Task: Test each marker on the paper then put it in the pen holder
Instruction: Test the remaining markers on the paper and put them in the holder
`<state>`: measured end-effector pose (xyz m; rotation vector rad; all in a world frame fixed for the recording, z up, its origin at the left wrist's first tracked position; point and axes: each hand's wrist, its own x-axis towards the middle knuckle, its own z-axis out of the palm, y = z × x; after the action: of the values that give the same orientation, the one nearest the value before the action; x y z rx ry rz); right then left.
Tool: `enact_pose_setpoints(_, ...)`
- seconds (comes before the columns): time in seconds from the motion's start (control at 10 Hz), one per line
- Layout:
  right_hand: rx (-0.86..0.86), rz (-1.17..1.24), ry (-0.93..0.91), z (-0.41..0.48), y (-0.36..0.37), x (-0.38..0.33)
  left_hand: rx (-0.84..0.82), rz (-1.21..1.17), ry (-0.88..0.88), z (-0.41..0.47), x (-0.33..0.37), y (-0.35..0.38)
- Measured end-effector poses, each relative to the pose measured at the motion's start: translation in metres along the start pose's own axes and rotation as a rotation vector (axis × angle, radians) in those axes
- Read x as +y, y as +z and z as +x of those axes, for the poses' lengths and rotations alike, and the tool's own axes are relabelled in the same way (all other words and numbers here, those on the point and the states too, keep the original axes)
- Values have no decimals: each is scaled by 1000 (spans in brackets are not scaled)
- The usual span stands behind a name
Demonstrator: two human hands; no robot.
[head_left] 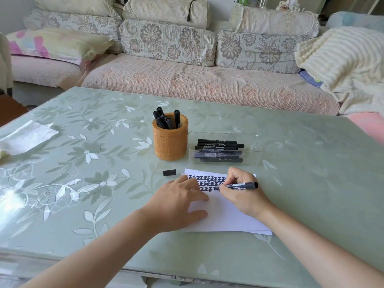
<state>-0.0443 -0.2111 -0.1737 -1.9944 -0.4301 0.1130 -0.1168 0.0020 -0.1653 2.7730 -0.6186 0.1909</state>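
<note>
Green floral table [83,183]: left hand [176,200] flat, pinning white paper sheet [224,217] near orange cylindrical pen holder [170,142]; right hand [243,194] grips black marker [242,186]. Hold paper firm, strokes short.

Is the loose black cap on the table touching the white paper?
Apart. The head view shows a strip of green table between the black cap and the left edge of the white paper.

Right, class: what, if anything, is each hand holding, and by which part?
The right hand grips a black marker low on its barrel, near the writing tip. The left hand holds nothing; it rests flat on the paper.
</note>
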Motion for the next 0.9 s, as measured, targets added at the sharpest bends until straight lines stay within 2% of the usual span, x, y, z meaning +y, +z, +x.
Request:
enact_pose_setpoints(0.6, -40, -18, -17, 2, 0, 0, 30, -7, 31, 1, -4, 5)
enact_pose_setpoints(0.8, 73, 208, 58, 4, -4, -1, 44, -29, 43, 1, -7, 4)
enact_pose_setpoints(0.9, 91, 200, -7, 5, -5, -7, 122, -74, 22, 5, -16, -2)
